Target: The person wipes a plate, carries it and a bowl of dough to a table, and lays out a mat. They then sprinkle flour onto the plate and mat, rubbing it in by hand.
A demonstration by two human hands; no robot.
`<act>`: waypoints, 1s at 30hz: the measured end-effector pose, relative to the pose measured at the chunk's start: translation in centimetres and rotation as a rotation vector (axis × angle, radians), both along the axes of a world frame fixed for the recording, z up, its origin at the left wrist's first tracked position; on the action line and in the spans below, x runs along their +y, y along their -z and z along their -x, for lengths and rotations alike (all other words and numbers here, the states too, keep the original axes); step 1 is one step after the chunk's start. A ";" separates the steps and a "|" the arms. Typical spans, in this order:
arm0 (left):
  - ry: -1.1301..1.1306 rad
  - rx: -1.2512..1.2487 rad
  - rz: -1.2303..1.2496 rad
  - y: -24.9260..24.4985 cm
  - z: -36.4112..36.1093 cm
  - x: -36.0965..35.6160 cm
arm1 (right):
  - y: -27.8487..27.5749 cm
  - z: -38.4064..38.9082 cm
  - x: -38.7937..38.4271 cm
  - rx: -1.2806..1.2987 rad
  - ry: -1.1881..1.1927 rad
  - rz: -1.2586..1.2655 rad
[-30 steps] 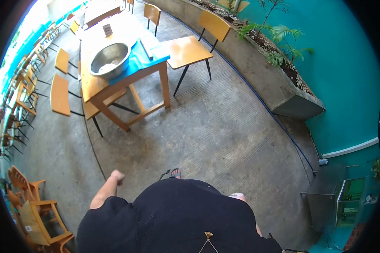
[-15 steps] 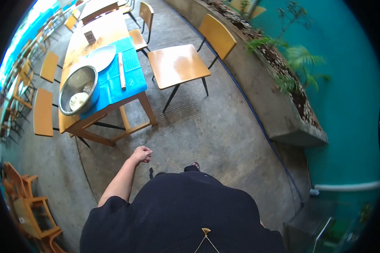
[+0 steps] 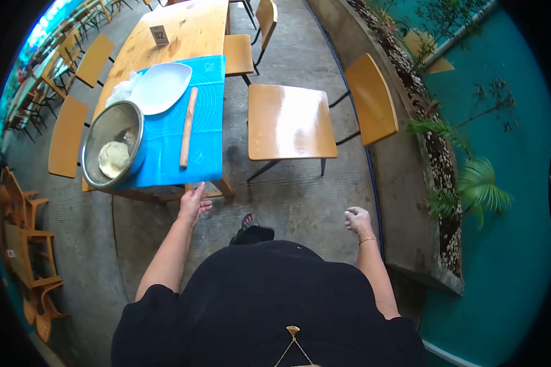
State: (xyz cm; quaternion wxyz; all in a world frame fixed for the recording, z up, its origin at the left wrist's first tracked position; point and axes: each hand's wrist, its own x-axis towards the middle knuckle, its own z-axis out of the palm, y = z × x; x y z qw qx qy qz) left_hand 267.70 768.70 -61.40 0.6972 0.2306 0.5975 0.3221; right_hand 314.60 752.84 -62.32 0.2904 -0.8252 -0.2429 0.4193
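My left hand (image 3: pixel 194 206) is empty, its fingers apart, just below the near edge of the blue mat (image 3: pixel 205 140). My right hand (image 3: pixel 359 221) hangs over the floor at the right, fingers curled in with nothing seen in them and whitish powder on them. On the mat lies a wooden rolling pin (image 3: pixel 188 127), next to a white oval plate (image 3: pixel 161 89). A metal bowl (image 3: pixel 96 136) stands at the table's near left corner, holding a pale lump of dough (image 3: pixel 113 159). Behind the bowl is a crumpled clear plastic bag (image 3: pixel 122 89).
The wooden table (image 3: pixel 187 29) bears a small sign (image 3: pixel 159 35) marked 02. A wooden chair (image 3: pixel 291 125) stands right of the table, beside a concrete planter (image 3: pixel 404 202). More chairs (image 3: pixel 68 136) line the left side. My sandalled foot (image 3: pixel 249 221) shows on the floor.
I have come closer to the table. My left hand has risen towards the mat and its fingers have spread from a closed pose. My right hand has come into view.
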 end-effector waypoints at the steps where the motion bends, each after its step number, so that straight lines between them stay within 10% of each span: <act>1: -0.032 -0.016 0.009 -0.3 -0.2 1.0 | 0.2 0.2 1.9 0.031 -0.098 0.023; 12: -0.259 -0.303 0.005 -0.9 -1.9 2.9 | -1.9 -9.9 17.6 -0.064 0.412 -0.092; 30: -0.670 0.054 0.020 -2.0 -8.1 2.0 | -3.0 -19.0 23.0 -0.071 0.051 -0.240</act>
